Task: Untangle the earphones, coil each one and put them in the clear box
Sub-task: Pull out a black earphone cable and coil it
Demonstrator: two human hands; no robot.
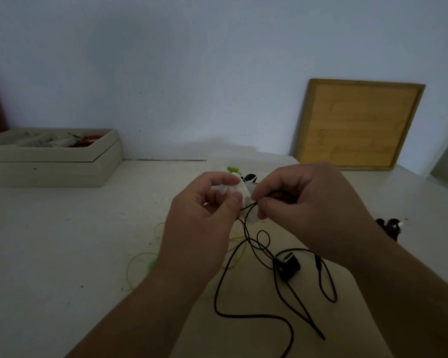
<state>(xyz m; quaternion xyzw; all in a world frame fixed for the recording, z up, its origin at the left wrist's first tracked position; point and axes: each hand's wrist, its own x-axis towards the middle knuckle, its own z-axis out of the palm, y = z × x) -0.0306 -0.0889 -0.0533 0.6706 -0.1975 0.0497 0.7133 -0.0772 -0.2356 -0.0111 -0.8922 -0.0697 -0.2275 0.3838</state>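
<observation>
Single view, head-worn, wide-angle. Faces forward and down over the person's forearms, which enter from the bottom edge. Left hand (204, 210) and right hand (303, 202) sit close to the lens, mid-frame. Table (62, 241) fills the lower half, wall (192, 73) the upper. Black earphone cable (243, 316) runs off the bottom edge

black earphone cable (219, 288) | pale yellow-green cable (130, 264) | off-white surface (62, 241) | beige tray (49, 166) | yellow-brown wooden board (360, 125) | pale blue-grey wall (192, 60)
</observation>
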